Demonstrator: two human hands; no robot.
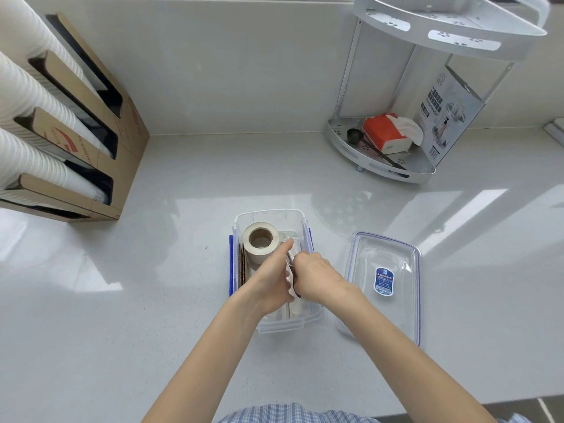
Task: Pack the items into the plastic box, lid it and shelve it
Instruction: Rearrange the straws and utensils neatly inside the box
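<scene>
Two hands (293,279) in box (271,215); lid (383,288) label unreadable.

Your forearms are bare from elbow to wrist; no sleeves reach them. No rings, watch or bracelet show on your left hand (271,279) or right hand (314,277). At the bottom edge, your garment (293,415) shows a blue-and-white check, small squares, woven-looking cloth.

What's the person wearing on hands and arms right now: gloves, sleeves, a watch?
Nothing: the left hand and right hand are bare, ungloved, with no rings or watch visible. Both forearms are uncovered. Only a blue-and-white checked garment shows at the bottom edge.
</scene>
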